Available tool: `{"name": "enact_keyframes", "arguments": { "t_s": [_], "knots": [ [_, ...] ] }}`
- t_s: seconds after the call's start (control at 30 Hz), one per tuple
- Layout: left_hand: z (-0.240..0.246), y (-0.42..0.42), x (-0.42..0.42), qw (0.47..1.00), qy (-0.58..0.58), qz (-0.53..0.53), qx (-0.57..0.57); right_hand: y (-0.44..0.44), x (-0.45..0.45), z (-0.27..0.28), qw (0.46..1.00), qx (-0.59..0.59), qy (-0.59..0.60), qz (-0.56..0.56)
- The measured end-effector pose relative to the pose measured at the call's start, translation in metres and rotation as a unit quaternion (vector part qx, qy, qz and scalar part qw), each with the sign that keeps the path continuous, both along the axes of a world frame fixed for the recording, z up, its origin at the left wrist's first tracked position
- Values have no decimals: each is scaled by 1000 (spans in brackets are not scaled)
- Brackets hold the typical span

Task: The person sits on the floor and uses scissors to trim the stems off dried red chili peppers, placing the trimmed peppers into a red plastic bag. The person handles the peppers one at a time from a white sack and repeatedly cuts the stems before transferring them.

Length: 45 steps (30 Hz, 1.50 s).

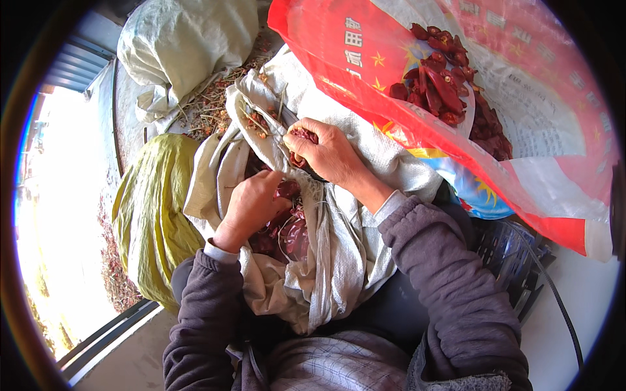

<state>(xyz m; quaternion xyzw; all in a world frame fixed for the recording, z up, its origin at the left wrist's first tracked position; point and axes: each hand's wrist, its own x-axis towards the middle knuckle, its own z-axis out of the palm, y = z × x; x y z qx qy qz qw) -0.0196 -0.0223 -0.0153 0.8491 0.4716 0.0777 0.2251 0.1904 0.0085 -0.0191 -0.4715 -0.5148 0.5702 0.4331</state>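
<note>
On my lap, a white woven sack (342, 229) gapes with its rim folded back, and dark red dried peppers (296, 237) fill its mouth. My left hand (257, 203) is inside that opening, its thumb and fingers closed about a dried red pepper (287, 189). Higher up, my right hand (327, 151) is curled around several dried red pepper pieces (304, 135) above the sack's rim. The palm hides part of what it holds. Bits of stem and orange scraps (257, 122) lie on the sack's far fold.
To the right, a large red printed plastic-woven bag (337, 54) lies open, with dried peppers (440, 83) inside. A yellow-green sack (156, 210) stands at left, a full pale sack (190, 44) behind. Stem debris (210, 107) covers the floor between. A black cord (552, 293) hangs at right.
</note>
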Motion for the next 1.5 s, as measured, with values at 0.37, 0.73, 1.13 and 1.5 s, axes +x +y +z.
{"name": "enact_keyframes", "arguments": {
  "t_s": [0.37, 0.73, 1.13, 1.5],
  "knots": [
    [-8, -13, 7, 995, 24, -80, -47, -1, -5, 3, 998, -44, -43, 33],
    [26, 3, 0, 945, -175, 141, 239, -9, -14, 8, 957, -220, 154, 112],
    [20, -8, 11, 948, -292, 123, 42, -2, -12, -6, 989, -107, 91, 42],
    [13, 13, -10, 664, -611, 219, -372, -10, -10, -6, 943, -210, 217, 141]
  ]
}}
